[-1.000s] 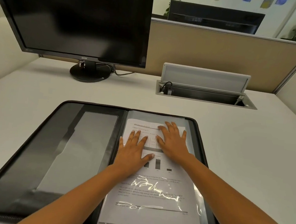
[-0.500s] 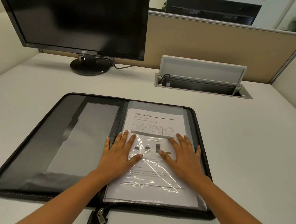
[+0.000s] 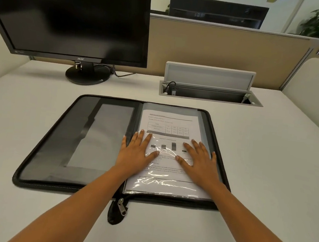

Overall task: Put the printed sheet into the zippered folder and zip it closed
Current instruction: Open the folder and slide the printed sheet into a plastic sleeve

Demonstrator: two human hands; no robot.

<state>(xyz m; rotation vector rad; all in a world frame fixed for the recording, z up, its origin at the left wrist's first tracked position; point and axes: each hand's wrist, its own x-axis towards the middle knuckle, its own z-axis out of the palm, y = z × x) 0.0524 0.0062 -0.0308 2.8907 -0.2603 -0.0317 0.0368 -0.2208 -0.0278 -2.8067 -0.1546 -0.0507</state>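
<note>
A black zippered folder [image 3: 56, 136] lies open flat on the white desk. Its right half carries the printed sheet [image 3: 169, 125], white with a table and a small bar chart, lying under a clear plastic sleeve. My left hand [image 3: 136, 153] presses flat on the sheet's left side near the spine, fingers spread. On the sheet's right side my right hand [image 3: 199, 160] lies flat too, fingers straight. The metal zipper pull [image 3: 121, 207] hangs on a black tab at the folder's front edge, below the spine.
A black monitor [image 3: 71, 14] on a round stand stands at the back left. An open cable box [image 3: 210, 92] with a raised grey lid is set into the desk [image 3: 267, 170] behind the folder. A beige partition closes the back.
Both hands have slid down the sheet toward me and apart, from its upper middle to its sides. The view has pulled back, so the folder's front edge and zipper pull now show.
</note>
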